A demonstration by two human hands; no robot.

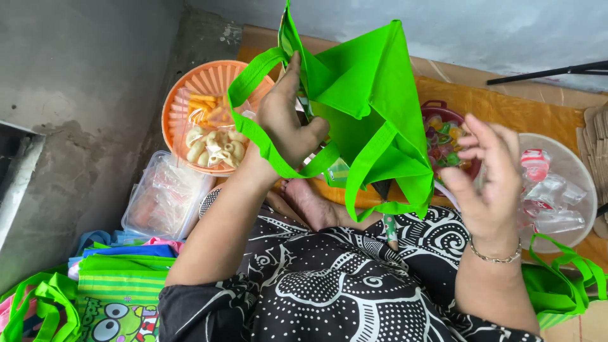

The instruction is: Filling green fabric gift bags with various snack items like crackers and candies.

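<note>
- While the person sits on the floor in a black and white patterned dress (pixel 342 285), the left hand (pixel 285 130) holds up a bright green cloth bag (pixel 373 114), fingers closed on the bag's edge beside one handle loop.
- That bag hangs in the air above the lap, between the two hands, its mouth pulled open at the top and its second handle drooping toward the knees.
- The right hand (pixel 491 180) is just beside the bag, palm turned inward, fingers spread and loosely curled, holding nothing; a thin bracelet (pixel 497 256) circles its wrist.
- Behind the left hand an orange basket (pixel 183 95) holds small packets of pale and yellow snacks.
- Near it, lower left, stands a clear plastic box (pixel 161 199) with wrapped items inside.
- A dark red bowl (pixel 446 117) of coloured sweets sits partly hidden behind the bag.
- Behind the right hand a white basin (pixel 570 171) holds sealed clear cups with red and white lids.
- Folded bags (pixel 120 278) in green, blue and pink are stacked at the lower left, and another green bag (pixel 563 285) lies at the lower right.
</note>
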